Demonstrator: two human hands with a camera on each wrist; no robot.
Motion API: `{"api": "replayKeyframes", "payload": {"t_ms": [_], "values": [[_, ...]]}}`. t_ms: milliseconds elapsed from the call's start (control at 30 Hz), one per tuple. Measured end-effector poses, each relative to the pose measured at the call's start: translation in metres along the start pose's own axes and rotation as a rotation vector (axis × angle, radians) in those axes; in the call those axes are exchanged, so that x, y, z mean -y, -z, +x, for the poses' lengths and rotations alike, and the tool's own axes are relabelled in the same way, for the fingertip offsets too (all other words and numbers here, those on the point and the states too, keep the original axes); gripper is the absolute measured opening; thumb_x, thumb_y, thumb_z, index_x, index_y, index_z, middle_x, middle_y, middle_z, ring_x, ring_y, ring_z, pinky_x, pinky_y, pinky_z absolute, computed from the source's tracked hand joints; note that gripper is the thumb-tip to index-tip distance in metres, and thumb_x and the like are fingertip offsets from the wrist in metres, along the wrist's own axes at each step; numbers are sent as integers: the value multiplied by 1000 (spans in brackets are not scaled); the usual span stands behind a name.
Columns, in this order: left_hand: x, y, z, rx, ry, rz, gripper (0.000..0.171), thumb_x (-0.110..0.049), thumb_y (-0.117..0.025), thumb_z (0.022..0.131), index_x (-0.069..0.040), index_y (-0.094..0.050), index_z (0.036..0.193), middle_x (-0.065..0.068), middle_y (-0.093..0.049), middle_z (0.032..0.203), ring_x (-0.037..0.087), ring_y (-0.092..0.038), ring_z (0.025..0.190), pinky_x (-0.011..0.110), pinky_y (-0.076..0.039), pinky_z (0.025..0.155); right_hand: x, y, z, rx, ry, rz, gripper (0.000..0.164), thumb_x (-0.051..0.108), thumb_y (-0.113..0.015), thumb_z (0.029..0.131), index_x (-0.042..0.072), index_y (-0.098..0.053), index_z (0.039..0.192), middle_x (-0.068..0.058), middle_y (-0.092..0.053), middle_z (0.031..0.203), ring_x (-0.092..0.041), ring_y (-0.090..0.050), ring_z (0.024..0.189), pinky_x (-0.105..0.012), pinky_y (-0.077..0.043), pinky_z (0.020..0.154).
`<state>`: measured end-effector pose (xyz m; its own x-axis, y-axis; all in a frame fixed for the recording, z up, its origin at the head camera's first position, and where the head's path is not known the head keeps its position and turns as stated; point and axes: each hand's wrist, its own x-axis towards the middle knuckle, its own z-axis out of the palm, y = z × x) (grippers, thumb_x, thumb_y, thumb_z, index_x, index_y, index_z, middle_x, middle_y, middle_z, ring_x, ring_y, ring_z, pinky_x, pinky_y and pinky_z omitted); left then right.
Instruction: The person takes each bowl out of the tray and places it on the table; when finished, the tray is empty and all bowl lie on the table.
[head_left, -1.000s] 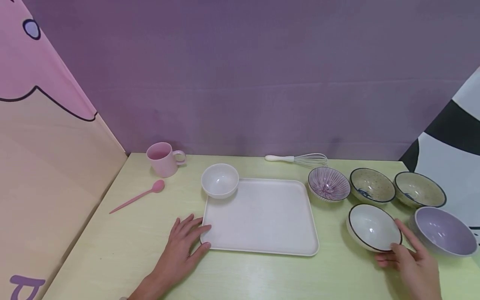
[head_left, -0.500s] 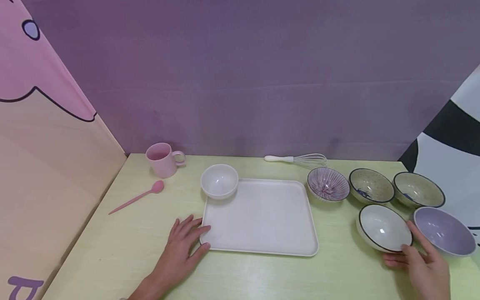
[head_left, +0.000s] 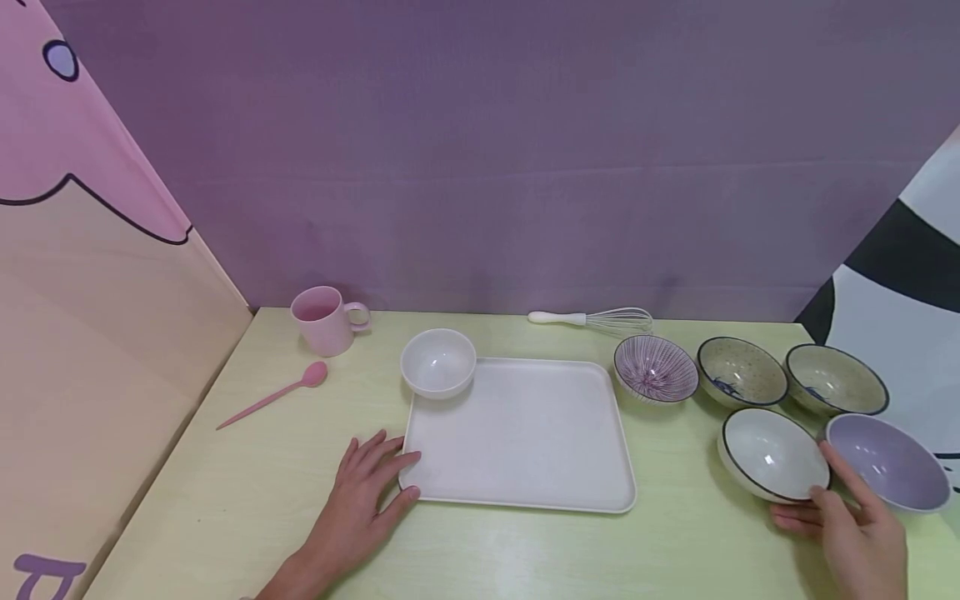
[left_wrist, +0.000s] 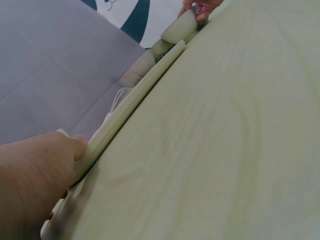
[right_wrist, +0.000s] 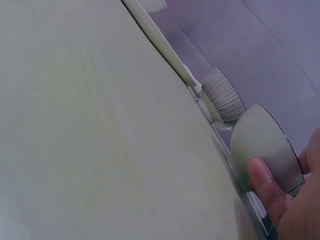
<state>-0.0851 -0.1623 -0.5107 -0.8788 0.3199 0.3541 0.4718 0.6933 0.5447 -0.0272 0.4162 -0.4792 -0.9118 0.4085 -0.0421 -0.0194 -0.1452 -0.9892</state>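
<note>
My right hand (head_left: 862,533) holds a white bowl (head_left: 776,454) with a dark rim by its near right side, thumb and index finger at the rim. In the right wrist view, the thumb (right_wrist: 265,182) lies against the outer wall of that bowl (right_wrist: 262,145). The bowl sits close beside a lilac bowl (head_left: 888,462). My left hand (head_left: 367,500) rests with spread fingers at the near left corner of a white rectangular tray (head_left: 525,442). From the left wrist, its thumb (left_wrist: 77,146) shows at the tray's edge; the other fingers are mostly hidden.
A small white bowl (head_left: 438,364) overlaps the tray's far left corner. Behind my right hand stand a purple-striped bowl (head_left: 655,371) and two speckled bowls, one (head_left: 742,372) left of the other (head_left: 836,381). A whisk (head_left: 592,318), pink mug (head_left: 324,321) and pink spoon (head_left: 277,393) lie farther back.
My right hand has moved the dark-rimmed white bowl to the right, nearer the lilac bowl. My left hand has stayed at the tray corner.
</note>
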Motion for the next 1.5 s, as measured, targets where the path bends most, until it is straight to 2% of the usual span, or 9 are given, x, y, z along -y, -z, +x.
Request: {"api": "replayKeyframes", "payload": {"t_ms": [200,300,433,600,733,933,1300,1500], "values": [[0,0,0,-6,-2,0,41,-29,-80,103,-14,-76,140,13,-65,153,44,-48,155,72,-22,132,-1,0,1,7,30,6,65,-3,-40,113,36,-55,163,-3,-81,76,-17,-81,63,-31,-68,59],[0,0,0,-8,-2,-2,41,-29,-80,102,-14,-76,140,13,-65,153,44,-48,155,73,-22,131,0,-1,2,-2,20,-20,65,-2,-40,114,30,-47,169,-3,-80,75,-17,-80,63,-31,-68,59],[1,0,0,-7,-1,-2,40,-30,-79,103,-15,-76,140,13,-65,154,44,-48,155,73,-22,131,3,-1,2,-32,-36,-105,64,4,-41,116,23,-32,176,0,-80,72,-16,-80,61,-31,-67,57],[0,0,0,-1,2,2,40,-33,-77,105,-15,-76,140,13,-65,154,44,-47,156,73,-21,132,2,-1,3,-61,-82,-170,64,12,-44,117,23,-27,178,2,-79,70,-18,-78,57,-34,-66,54],[0,0,0,0,3,7,40,-33,-77,105,-15,-76,140,13,-65,154,44,-47,156,73,-21,132,2,0,1,-58,-79,-195,63,15,-47,118,26,-29,177,8,-80,72,-18,-78,56,-33,-66,52],[0,0,0,0,4,6,41,-33,-77,104,-14,-76,140,13,-65,154,44,-47,156,72,-21,132,7,-3,-3,-82,-92,-313,62,22,-50,118,36,-33,175,17,-78,72,-13,-77,56,-28,-64,51],[-1,0,0,0,3,8,41,-32,-78,104,-13,-76,140,14,-65,154,45,-47,155,72,-21,132,9,-3,-10,-103,19,-301,58,16,-57,115,32,-47,170,8,-78,67,-10,-75,53,-24,-62,48],[-1,0,0,-3,-2,9,40,-32,-78,104,-14,-76,140,14,-65,154,44,-48,155,71,-22,132,14,-13,-13,-184,39,-296,55,11,-59,113,26,-55,166,7,-76,65,-9,-72,50,-20,-59,46]]}}
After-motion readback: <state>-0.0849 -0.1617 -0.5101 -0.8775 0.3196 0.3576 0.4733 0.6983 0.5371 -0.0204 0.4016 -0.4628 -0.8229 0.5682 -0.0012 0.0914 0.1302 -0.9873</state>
